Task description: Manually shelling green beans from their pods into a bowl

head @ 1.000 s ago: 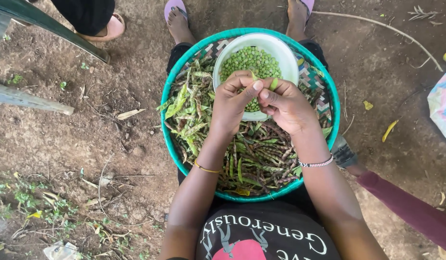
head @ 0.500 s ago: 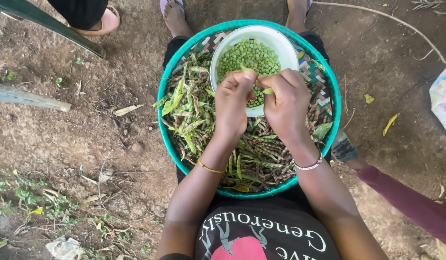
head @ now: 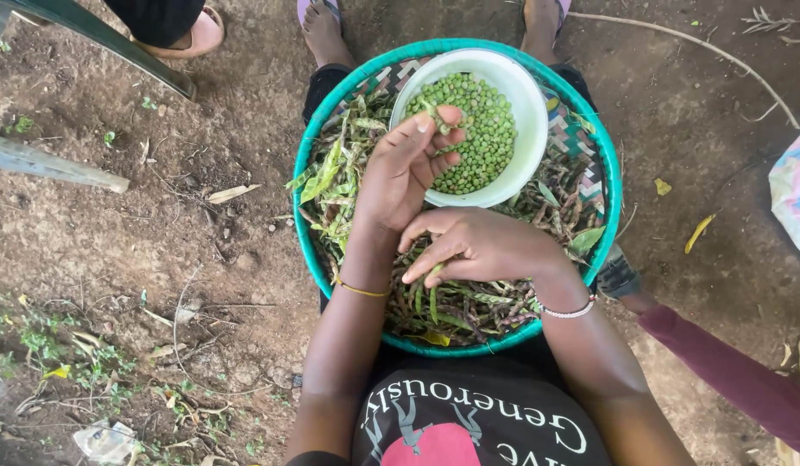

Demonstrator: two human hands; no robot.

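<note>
— Where did the pods lie from your fingers?
— My right hand (head: 482, 246) lay loosely curled on the pods (head: 456, 302), lengthwise toward me. My left hand (head: 409, 168), open-fingered, hovered at the white bowl (head: 525, 112) of peas (head: 478, 129).

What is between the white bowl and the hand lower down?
In the head view, a strip of green pods lies in the basket between the white bowl and the right hand.

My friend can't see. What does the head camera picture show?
A person's left hand drops shelled green peas into a white bowl, while the right hand reaches among pods in a round teal basket on their lap.
</note>
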